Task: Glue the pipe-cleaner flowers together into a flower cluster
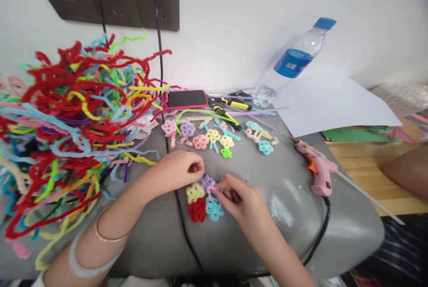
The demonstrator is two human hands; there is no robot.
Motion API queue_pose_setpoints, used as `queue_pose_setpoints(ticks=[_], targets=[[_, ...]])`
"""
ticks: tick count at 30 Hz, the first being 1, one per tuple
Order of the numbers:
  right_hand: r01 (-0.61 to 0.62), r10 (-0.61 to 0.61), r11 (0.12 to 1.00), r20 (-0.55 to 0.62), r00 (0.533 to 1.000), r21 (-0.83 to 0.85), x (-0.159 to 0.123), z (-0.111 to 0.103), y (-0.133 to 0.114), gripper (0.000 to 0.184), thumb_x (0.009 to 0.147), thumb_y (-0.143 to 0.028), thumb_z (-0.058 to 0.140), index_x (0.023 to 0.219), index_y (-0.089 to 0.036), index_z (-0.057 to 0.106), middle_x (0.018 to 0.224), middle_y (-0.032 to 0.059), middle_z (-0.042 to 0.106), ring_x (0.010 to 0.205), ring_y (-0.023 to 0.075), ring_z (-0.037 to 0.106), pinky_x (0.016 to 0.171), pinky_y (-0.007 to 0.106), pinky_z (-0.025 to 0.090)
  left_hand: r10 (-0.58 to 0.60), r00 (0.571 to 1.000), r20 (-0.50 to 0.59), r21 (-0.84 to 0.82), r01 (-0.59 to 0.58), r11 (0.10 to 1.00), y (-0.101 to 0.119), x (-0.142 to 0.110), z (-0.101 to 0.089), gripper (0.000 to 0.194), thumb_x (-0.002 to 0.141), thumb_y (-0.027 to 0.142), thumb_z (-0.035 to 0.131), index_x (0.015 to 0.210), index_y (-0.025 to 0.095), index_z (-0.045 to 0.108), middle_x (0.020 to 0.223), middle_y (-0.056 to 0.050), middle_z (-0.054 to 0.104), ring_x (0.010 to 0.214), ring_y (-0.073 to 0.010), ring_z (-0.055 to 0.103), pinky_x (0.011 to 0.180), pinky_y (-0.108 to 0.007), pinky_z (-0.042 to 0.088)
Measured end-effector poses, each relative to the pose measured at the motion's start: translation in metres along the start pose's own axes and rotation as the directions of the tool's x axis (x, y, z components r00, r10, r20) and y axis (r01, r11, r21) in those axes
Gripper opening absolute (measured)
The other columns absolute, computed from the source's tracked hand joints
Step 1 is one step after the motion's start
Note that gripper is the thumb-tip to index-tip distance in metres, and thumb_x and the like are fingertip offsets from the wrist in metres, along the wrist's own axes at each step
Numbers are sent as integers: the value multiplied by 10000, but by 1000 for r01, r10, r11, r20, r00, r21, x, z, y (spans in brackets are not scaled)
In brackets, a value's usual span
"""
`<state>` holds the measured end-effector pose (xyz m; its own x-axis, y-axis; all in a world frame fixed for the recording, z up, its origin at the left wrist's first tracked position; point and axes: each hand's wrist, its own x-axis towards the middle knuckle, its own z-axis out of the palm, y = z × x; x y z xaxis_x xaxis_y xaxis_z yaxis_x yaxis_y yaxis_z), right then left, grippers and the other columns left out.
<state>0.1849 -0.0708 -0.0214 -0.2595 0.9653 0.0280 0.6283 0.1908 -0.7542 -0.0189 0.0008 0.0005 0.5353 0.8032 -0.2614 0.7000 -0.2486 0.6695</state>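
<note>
A cluster of small pipe-cleaner flowers (200,198) in yellow, red, light blue, purple and pink lies on a grey padded surface (287,197). My left hand (175,170) is curled shut at the cluster's upper left edge, fingertips pressed on the purple flower. My right hand (240,200) pinches the pink flower at the cluster's right side. Bracelets ring my left forearm.
A big tangle of coloured pipe cleaners (67,126) fills the left. More finished flowers (214,137) lie farther back, near a phone (186,98), cutters (227,107) and a water bottle (294,61). A pink glue gun (317,168) rests at right, its cord trailing off; white paper (334,104) lies behind.
</note>
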Motion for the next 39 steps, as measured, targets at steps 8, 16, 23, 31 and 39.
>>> queue_pose_setpoints(ticks=[8,16,23,31,39], targets=[[26,-26,1000,-14,1000,-10,0,0,1,161,878,-189,596,729,-215,538,581,-66,371,538,123,389,517,213,319,3,1000,1,4,-3,1000,-1,1,0,128,820,258,557,748,208,649,740,21,673,708,-143,583,624,-251,338],[8,-8,1000,-8,1000,-9,-1,0,-1,157,876,-176,594,736,-211,532,583,-71,349,539,119,387,513,209,304,-4,1000,-7,2,4,1000,-1,0,1,121,823,258,559,759,209,651,749,27,678,711,-139,592,625,-247,342],[-10,10,1000,2,1000,-6,0,-1,-2,157,865,-161,606,734,-209,533,580,-75,341,535,116,378,509,206,297,-6,1000,-3,0,6,1000,1,1,-1,122,818,259,559,750,210,647,745,27,679,710,-140,592,624,-244,342],[-9,9,1000,-12,1000,-10,-1,0,-1,188,855,-154,616,712,-212,509,577,-76,341,530,115,380,507,203,299,-8,1000,-1,0,8,1000,1,0,-1,130,819,258,553,759,210,657,760,19,687,723,-145,597,630,-248,345],[-6,5,1000,-10,1000,-20,-1,0,-2,184,855,-154,590,714,-219,490,580,-74,345,532,117,391,504,203,306,-9,1000,5,-2,9,1000,2,0,-1,138,819,265,553,750,205,656,743,15,683,700,-145,593,614,-247,342]])
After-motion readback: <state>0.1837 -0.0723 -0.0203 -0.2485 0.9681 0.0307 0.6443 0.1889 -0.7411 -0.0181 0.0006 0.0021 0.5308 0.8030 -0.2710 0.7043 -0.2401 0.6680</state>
